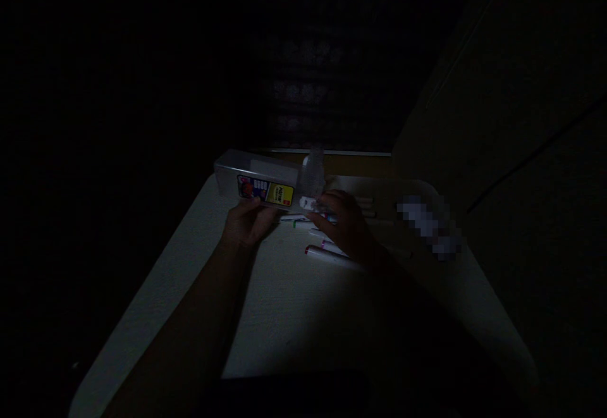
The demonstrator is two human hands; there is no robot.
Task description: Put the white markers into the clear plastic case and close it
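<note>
The scene is very dark. My left hand grips the near side of a clear plastic marker case with a blue and yellow label, lying on its side on a pale table. The case's lid stands open at its right end. My right hand is closed on a white marker, whose tip is at the case's open end. Several more markers lie loose on the table under and beside my right hand.
A blurred-out pale object lies on the table to the right. A slanted pale panel rises at the right. Beyond the table's far edge everything is black.
</note>
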